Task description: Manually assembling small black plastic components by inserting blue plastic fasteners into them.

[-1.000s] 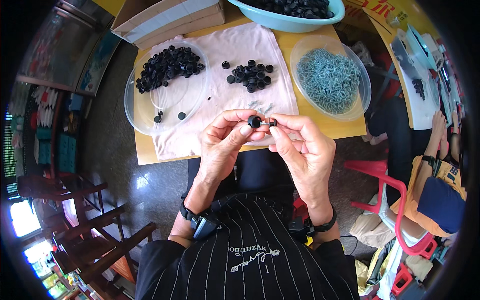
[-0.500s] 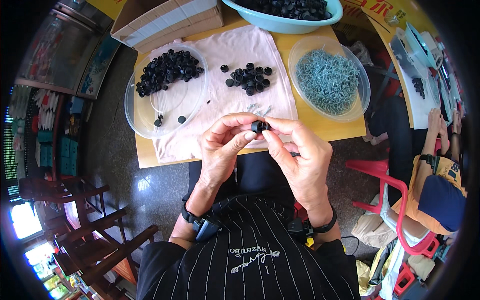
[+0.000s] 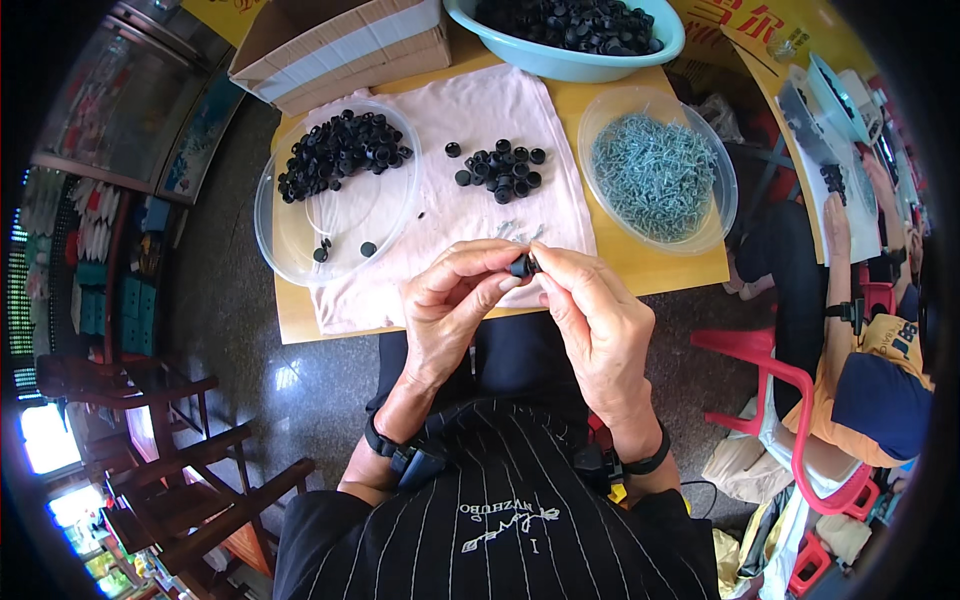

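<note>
In front of the table's near edge, my left hand [image 3: 445, 305] pinches a small round black plastic cap [image 3: 520, 266] between thumb and fingertips. My right hand [image 3: 598, 325] is closed at the cap's right side, thumb and index finger pressed together on it; its other fingers are curled in. The fingertips partly cover the cap's right end. Just beyond my hands, a few small screws [image 3: 510, 232] lie on a pale pink cloth [image 3: 460, 110]. Farther off on the cloth sits a cluster of black caps [image 3: 505, 172].
At left, a clear round tray [image 3: 290, 268] holds many black parts; at right, another clear tray [image 3: 717, 228] is heaped with screws. A cardboard box [image 3: 350, 55] and a light-blue basin [image 3: 580, 66] of black parts stand behind. Another person [image 3: 885, 400] works at the right, by a red chair [image 3: 790, 375].
My right fingertips have closed in around the cap, hiding more of its right end. At the right, the other person's hands have shifted over their table. The view has tilted slightly.
</note>
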A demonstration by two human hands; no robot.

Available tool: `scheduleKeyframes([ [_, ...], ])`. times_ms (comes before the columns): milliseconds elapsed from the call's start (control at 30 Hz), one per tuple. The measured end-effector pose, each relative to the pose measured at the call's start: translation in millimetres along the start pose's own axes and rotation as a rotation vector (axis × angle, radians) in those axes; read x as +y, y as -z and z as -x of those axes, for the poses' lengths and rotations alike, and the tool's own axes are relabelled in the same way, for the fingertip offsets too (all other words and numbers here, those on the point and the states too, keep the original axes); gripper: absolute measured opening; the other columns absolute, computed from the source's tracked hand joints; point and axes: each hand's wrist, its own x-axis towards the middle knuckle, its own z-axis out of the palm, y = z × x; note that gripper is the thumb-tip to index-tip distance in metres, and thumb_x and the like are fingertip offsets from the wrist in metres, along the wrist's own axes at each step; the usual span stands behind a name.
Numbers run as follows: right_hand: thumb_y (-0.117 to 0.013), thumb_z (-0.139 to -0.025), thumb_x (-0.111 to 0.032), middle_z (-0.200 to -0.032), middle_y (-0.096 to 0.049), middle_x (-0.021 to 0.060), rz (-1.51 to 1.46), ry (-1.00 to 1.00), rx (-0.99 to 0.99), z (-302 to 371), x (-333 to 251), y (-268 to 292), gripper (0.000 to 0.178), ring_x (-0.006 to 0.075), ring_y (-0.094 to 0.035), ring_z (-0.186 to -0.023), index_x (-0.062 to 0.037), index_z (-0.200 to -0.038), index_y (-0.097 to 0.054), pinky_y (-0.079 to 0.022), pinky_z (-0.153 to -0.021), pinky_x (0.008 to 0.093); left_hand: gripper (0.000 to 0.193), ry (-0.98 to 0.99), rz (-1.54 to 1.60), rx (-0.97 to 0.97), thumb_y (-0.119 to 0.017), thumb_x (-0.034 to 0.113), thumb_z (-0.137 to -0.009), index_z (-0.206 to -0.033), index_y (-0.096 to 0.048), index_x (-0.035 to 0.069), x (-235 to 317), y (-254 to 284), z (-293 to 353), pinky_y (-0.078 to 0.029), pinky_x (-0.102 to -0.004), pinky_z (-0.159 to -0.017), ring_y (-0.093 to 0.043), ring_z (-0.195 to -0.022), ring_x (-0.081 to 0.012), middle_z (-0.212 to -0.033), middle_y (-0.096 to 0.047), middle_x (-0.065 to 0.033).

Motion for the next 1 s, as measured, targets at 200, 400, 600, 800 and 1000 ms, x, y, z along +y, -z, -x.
scheduleKeyframes([
  [200, -0.062, -0.084, 0.005, -0.098, -0.065, 0.0168, -0.024, -0.024, -0.019, 2.4, 5.2, 0.7, 0.026, 0.0274, -0.066, -0.087, 0.002, -0.109, -0.063, -0.053, -0.073, 0.0328, 0.024, -0.023, -0.085, -0.033, -0.063, -0.007, -0.084, -0.108, -0.065, -0.002, -1.9, 2.8, 0.3, -0.05, -0.0298, -0.09, -0.06, -0.105, -0.0207, -0.113, -0.062, -0.015],
  [400, -0.061, -0.088, 0.002, -0.099, -0.065, 0.0126, -0.333, -0.207, -0.033, -0.6, 11.3, 2.9, 0.019, 0.017, -0.066, -0.085, 0.0038, -0.106, -0.063, -0.055, -0.071, 0.0276, 0.024, -0.084, -0.159, -0.079, -0.062, -0.009, -0.083, -0.107, -0.063, -0.003, -0.8, 4.1, -3.8, -0.051, -0.0327, -0.091, -0.06, -0.106, -0.0232, -0.112, -0.061, -0.0171],
  [600, -0.059, -0.091, -0.001, -0.1, -0.062, 0.0098, -0.563, -0.294, 0.021, -5.1, 12.4, 1.1, 0.017, 0.0129, -0.065, -0.082, 0.0051, -0.106, -0.062, -0.057, -0.07, 0.0243, 0.023, -0.046, -0.101, -0.059, -0.063, -0.009, -0.083, -0.106, -0.063, -0.004, 0.6, -4.4, -8.9, -0.051, -0.0326, -0.091, -0.06, -0.105, -0.0233, -0.112, -0.061, -0.0173],
  [800, -0.059, -0.091, -0.001, -0.101, -0.061, 0.0101, -0.394, -0.183, 0.067, -2.9, 15.2, -3.0, 0.016, 0.0119, -0.064, -0.078, 0.0032, -0.105, -0.063, -0.057, -0.067, 0.0236, 0.023, -0.083, -0.167, -0.047, -0.065, -0.008, -0.082, -0.105, -0.064, -0.004, -0.8, -8.8, -8.6, -0.051, -0.0316, -0.09, -0.061, -0.103, -0.0226, -0.11, -0.062, -0.0165],
  [1000, -0.064, -0.084, 0.004, -0.101, -0.062, 0.0125, -0.09, -0.026, 0.074, 0.0, 16.6, -1.0, 0.023, 0.0176, -0.065, -0.081, 0.0023, -0.107, -0.063, -0.055, -0.066, 0.0242, 0.023, 0.041, -0.013, 0.063, -0.065, -0.009, -0.082, -0.103, -0.065, -0.003, -4.3, -14.5, -5.4, -0.051, -0.0318, -0.09, -0.062, -0.101, -0.0207, -0.109, -0.063, -0.0151],
])
